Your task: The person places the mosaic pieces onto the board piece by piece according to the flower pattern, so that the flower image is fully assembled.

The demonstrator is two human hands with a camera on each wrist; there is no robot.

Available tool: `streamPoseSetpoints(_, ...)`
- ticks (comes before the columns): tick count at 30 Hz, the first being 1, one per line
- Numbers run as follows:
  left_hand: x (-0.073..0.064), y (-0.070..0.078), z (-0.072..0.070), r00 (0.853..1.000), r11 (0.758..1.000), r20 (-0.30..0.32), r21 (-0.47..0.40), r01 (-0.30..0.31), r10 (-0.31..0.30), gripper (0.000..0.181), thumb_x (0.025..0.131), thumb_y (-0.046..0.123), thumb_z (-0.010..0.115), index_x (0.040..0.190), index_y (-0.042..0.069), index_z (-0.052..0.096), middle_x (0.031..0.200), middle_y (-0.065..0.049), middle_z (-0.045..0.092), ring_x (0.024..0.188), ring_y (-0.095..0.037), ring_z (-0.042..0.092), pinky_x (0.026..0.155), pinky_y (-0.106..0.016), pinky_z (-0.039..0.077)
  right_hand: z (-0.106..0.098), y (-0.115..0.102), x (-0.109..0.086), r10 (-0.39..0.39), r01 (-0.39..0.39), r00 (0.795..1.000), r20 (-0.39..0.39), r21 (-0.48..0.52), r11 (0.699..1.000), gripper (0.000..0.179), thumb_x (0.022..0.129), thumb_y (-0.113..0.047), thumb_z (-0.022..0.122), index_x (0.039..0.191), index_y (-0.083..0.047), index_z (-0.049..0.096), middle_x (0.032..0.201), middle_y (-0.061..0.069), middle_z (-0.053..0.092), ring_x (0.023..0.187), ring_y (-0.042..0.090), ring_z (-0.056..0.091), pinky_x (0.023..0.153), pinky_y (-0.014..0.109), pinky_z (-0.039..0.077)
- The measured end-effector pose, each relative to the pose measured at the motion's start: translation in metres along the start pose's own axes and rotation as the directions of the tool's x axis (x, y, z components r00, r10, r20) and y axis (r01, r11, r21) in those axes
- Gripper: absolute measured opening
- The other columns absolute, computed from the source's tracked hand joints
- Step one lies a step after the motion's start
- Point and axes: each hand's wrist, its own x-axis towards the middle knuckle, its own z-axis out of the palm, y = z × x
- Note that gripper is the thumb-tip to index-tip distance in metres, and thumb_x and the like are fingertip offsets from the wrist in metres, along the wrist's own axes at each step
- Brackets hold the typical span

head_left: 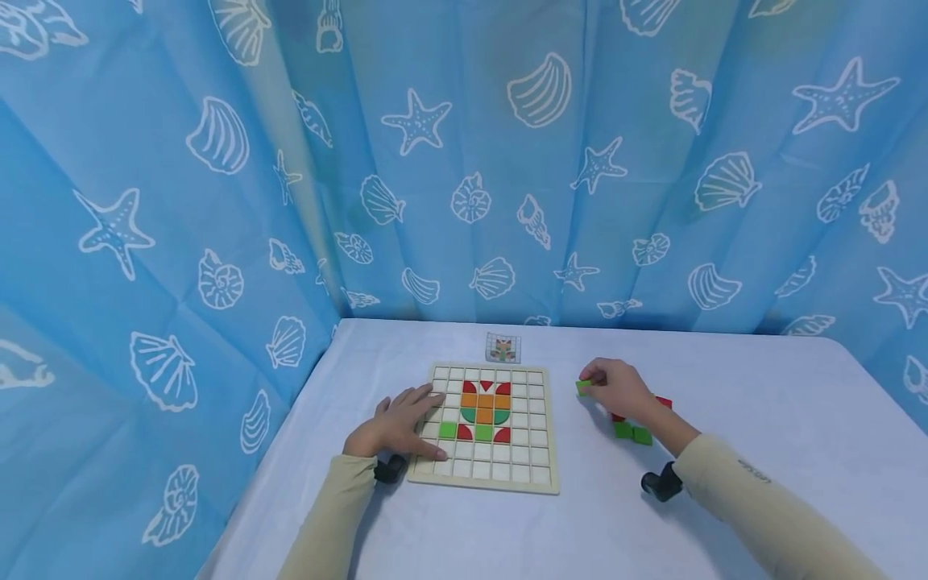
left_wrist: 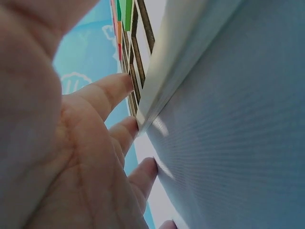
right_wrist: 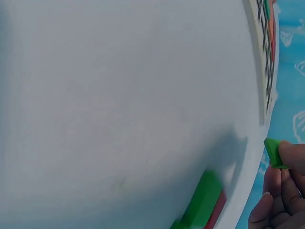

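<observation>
My right hand (head_left: 616,388) pinches a light green square tile (right_wrist: 273,152) between thumb and fingers, held above the table to the right of the grid board (head_left: 532,487). On the board's left edge rests my left hand (head_left: 397,423), fingers spread and straight, with fingertips at the rim in the left wrist view. Coloured tiles form a tulip-like pattern in the middle of the board: red pieces on top, orange squares (head_left: 485,416) below them, green curved pieces at the sides. Lower down, light green squares (head_left: 447,430) alternate with red pieces.
Loose green tiles (head_left: 642,436) and red tiles (head_left: 664,401) lie in a pile under my right wrist. A small pattern card (head_left: 503,348) lies behind the board. A blue shell-print curtain (head_left: 471,161) hangs along the back and left of the white table (head_left: 580,524).
</observation>
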Motion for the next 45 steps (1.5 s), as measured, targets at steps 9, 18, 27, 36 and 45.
streamPoseSetpoints(9,0.0,-0.001,0.0,1.0,1.0,-0.009,0.01,0.008,-0.008,0.103,0.07,0.06,0.082,0.155,0.029,0.033,0.166,-0.001,0.02,0.152,-0.032,0.016,0.12,-0.065,0.009,0.014,-0.023,-0.002,-0.031,0.031,0.999,0.008,0.065,0.997,0.016,0.088,-0.014,0.073,0.101,-0.008,0.069,0.098,0.007,0.068,0.087,0.02,0.059,0.078,0.032,0.054)
streamPoseSetpoints(18,-0.001,-0.001,-0.001,1.0,1.0,-0.007,0.002,-0.003,0.003,0.103,0.07,0.059,0.082,0.155,0.028,0.033,0.166,-0.002,0.02,0.152,-0.032,0.016,0.12,-0.065,0.01,0.032,-0.038,-0.004,-0.042,0.042,0.999,0.004,0.117,0.992,0.014,0.087,-0.013,0.073,0.099,-0.008,0.07,0.094,0.006,0.069,0.086,0.018,0.061,0.075,0.031,0.053)
streamPoseSetpoints(27,0.0,-0.002,0.0,1.0,1.0,-0.017,0.013,-0.023,0.024,0.103,0.069,0.062,0.081,0.154,0.028,0.034,0.165,-0.003,0.021,0.152,-0.033,0.017,0.118,-0.067,0.011,0.051,-0.051,-0.011,-0.061,0.047,0.996,0.07,0.181,0.982,0.01,0.087,-0.012,0.073,0.096,-0.009,0.07,0.088,0.003,0.066,0.08,0.016,0.059,0.067,0.026,0.053)
streamPoseSetpoints(36,-0.001,0.0,-0.001,1.0,1.0,-0.02,0.014,-0.015,0.015,0.102,0.07,0.061,0.081,0.154,0.027,0.034,0.165,-0.004,0.022,0.151,-0.034,0.017,0.118,-0.067,0.011,0.062,-0.059,-0.018,-0.115,0.096,0.988,0.105,0.168,0.981,0.008,0.086,-0.012,0.075,0.092,-0.01,0.07,0.082,-0.001,0.065,0.077,0.014,0.056,0.071,0.024,0.05)
streamPoseSetpoints(45,-0.001,0.0,0.0,1.0,1.0,-0.003,0.011,0.001,-0.001,0.103,0.069,0.062,0.081,0.155,0.029,0.033,0.166,-0.001,0.02,0.152,-0.032,0.015,0.119,-0.066,0.009,0.067,-0.059,-0.022,-0.163,0.139,0.975,0.15,0.159,0.977,0.011,0.083,-0.011,0.079,0.088,-0.014,0.07,0.079,-0.003,0.063,0.075,0.014,0.056,0.067,0.021,0.05)
